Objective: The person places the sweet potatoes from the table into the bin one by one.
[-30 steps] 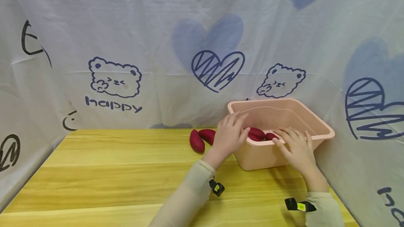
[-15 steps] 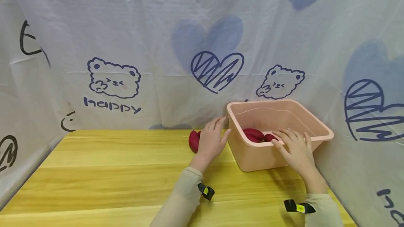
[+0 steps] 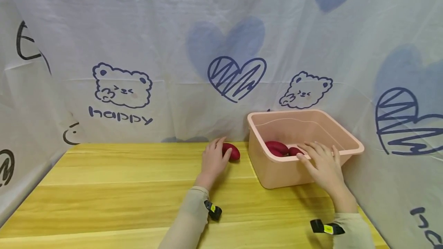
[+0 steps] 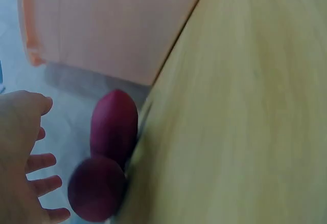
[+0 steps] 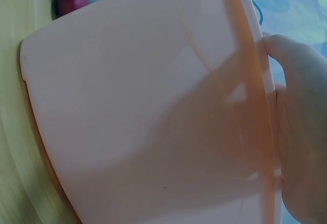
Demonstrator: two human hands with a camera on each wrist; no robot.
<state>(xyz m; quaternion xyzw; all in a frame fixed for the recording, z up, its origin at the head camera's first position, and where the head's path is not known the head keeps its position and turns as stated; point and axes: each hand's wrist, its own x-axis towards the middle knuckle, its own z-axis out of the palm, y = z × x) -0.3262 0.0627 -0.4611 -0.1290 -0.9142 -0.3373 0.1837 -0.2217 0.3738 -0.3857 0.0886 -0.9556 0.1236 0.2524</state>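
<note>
My left hand is over the table at the left of the bin, its fingers spread beside a dark red sweet potato. In the left wrist view two sweet potatoes lie end to end, and the left fingers stand apart from them. My right hand rests at the front rim of a pink plastic bin, with relaxed fingers reaching over the edge. From the right wrist view, the thumb is at the rim and most fingers are hidden. Several more sweet potatoes lie inside the bin.
The bin stands at the right back of a yellow wooden table. A pale cloth printed with hearts and bears hangs close behind the table and along both sides. Bare wood stretches left of my left hand.
My left hand has moved left and down, from over the bin's left rim to the sweet potatoes on the table, now covering one in the head view. The right hand has stayed at the rim.
</note>
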